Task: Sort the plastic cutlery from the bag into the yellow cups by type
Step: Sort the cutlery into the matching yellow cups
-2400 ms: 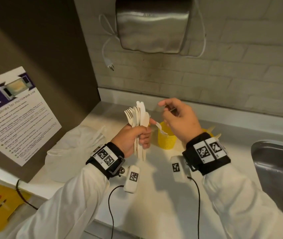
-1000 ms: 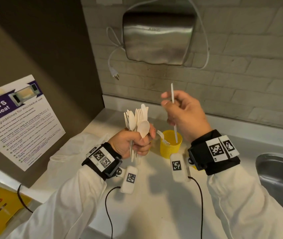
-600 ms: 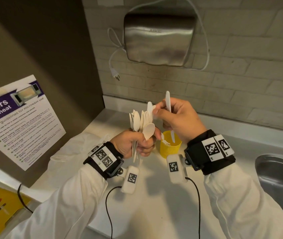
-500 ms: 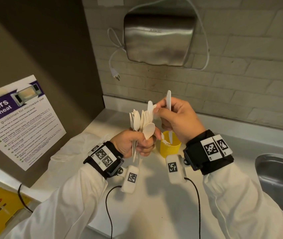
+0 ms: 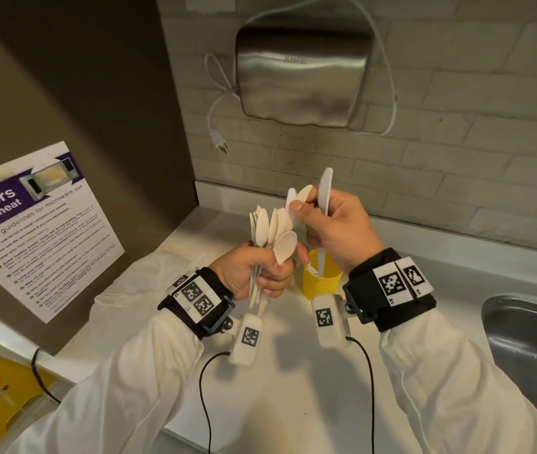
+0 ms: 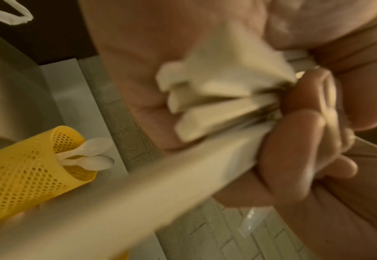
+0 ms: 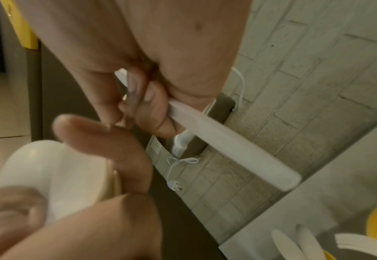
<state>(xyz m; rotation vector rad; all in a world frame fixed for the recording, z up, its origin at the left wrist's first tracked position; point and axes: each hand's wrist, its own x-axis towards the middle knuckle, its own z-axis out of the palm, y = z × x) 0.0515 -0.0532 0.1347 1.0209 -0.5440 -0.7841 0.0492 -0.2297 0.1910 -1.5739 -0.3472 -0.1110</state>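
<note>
My left hand [image 5: 260,273] grips a bundle of white plastic cutlery [image 5: 268,229] upright: forks, spoons and knives. In the left wrist view the bundle's handle ends [image 6: 205,98] stick out of the fist. My right hand [image 5: 306,208] is at the top of the bundle. It holds a white knife [image 5: 325,191] upright in its curled fingers, and its thumb and forefinger pinch another white piece [image 5: 296,199] of the bundle. The knife [image 7: 227,146] shows in the right wrist view too. Behind the hands stands a yellow mesh cup [image 5: 321,280]. Another view shows a yellow cup [image 6: 27,167] with two spoons [image 6: 93,154].
A crumpled clear plastic bag [image 5: 149,283] lies on the white counter [image 5: 293,388] at the left. A steel sink [image 5: 529,339] is at the right. A hand dryer [image 5: 300,77] hangs on the brick wall, and a poster [image 5: 31,231] leans at the left.
My right hand, still holding the knife, has moved from above the yellow cup back to the bundle and taken a second piece between thumb and forefinger. The left hand has stayed put.
</note>
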